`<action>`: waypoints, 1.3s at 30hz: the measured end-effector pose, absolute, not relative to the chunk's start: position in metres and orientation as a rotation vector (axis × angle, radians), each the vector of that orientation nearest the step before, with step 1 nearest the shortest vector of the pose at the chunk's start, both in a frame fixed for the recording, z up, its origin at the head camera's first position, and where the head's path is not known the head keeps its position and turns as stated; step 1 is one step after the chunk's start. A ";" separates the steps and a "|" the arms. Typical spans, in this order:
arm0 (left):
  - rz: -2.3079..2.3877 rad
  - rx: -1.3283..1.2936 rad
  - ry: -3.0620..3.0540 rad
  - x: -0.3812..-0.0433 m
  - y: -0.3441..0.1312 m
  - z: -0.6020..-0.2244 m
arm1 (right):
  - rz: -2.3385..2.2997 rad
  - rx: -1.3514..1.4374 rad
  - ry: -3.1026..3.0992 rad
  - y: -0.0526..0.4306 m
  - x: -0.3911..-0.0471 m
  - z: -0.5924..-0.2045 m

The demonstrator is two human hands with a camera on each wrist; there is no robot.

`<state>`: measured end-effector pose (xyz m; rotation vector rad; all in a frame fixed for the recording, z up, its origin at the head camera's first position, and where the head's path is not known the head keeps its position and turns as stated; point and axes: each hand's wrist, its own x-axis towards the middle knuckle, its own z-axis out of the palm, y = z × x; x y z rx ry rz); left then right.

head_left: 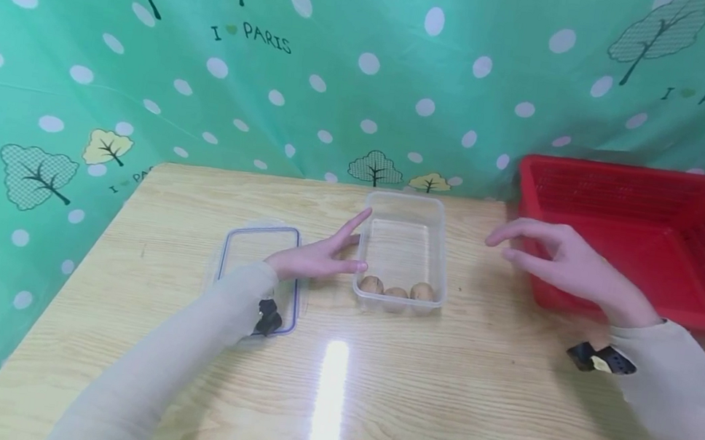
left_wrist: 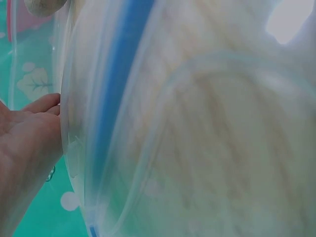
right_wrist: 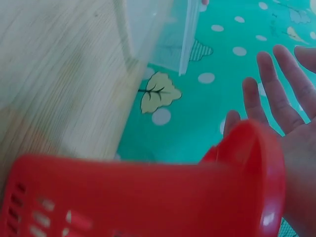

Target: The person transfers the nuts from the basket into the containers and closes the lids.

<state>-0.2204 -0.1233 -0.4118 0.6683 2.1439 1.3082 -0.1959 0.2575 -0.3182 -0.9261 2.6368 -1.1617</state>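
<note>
A clear plastic container (head_left: 404, 195) stands upright near the table's back edge. Three round brown items (head_left: 422, 292) lie in a row at its near end; their kind is hard to tell. With fingers spread, my left hand (head_left: 322, 254) touches the container's left wall. Under the left wrist lies a clear lid (head_left: 258, 238) with a blue seal, which also fills much of the left wrist view as a blue strip (left_wrist: 118, 84). My right hand (head_left: 565, 264) hovers between the container and a red basket (head_left: 629, 173), its fingers loosely bent around nothing.
The red basket, with slotted walls, stands at the table's back right, close to the right forearm. Behind the wooden table (head_left: 436, 399) hangs a green dotted cloth (head_left: 311, 127). A bright light reflection marks the table's front middle.
</note>
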 end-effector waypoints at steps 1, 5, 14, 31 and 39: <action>1.310 0.673 2.144 -0.220 -0.123 -0.412 | -1.157 -0.912 2.642 0.260 -0.196 -0.319; 1.318 0.689 2.146 -0.220 -0.124 -0.411 | -1.142 -0.836 2.658 0.269 -0.195 -0.319; 1.312 0.679 2.150 -0.221 -0.124 -0.411 | -1.170 -0.718 2.667 0.290 -0.190 -0.316; 1.340 0.666 2.111 -0.220 -0.126 -0.411 | -1.173 -0.648 2.716 0.315 -0.188 -0.318; 1.338 0.671 2.100 -0.221 -0.125 -0.412 | -1.052 -0.501 2.781 0.329 -0.185 -0.322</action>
